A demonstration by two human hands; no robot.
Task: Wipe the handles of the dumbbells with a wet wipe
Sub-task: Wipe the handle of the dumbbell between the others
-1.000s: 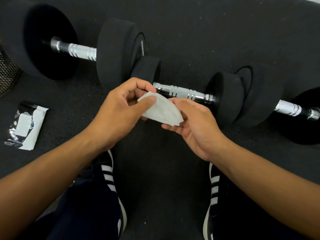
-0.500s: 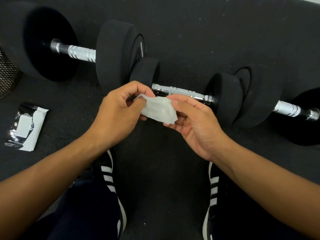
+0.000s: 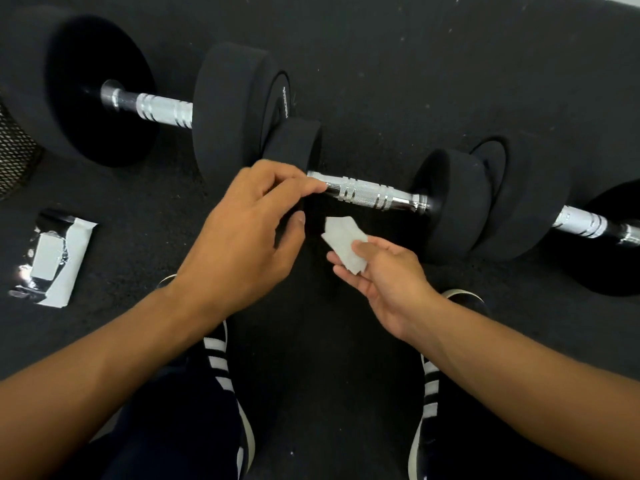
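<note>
- Right hand [image 3: 377, 275] has the folded wet wipe [image 3: 343, 244] pinched under the thumb against the fingers, hovering just below the middle dumbbell's chrome handle [image 3: 369, 195] and not touching it.
- Left hand [image 3: 242, 230] is loosely curled and holds nothing; its fingertips sit right at the near end of that handle, though whether they actually touch the metal I cannot tell.
- Three dumbbells lie in a row on the black rubber floor [image 3: 381, 64]: a big one far left with its own knurled handle [image 3: 156, 105], the small middle one, and a third at the right whose handle [image 3: 585, 225] is partly cut off by the frame edge.
- Risk one: the round heads can roll, so in my judgement a hard swipe along the bar with nothing bracing it could send the dumbbell rolling away.
- Risk two: the wipe is folded small and held by one corner; it could bunch up or slip out on the knurling, leaving the grooves unwiped.
- Risk three: the far-left and right handles could get skipped.
- The opened wipe packet [image 3: 52, 258] lies on the floor at left, well apart.
- Writing: there is small lettering on the big dumbbell's end plate [image 3: 280, 98], too small to read. The packet shows no legible brand.
</note>
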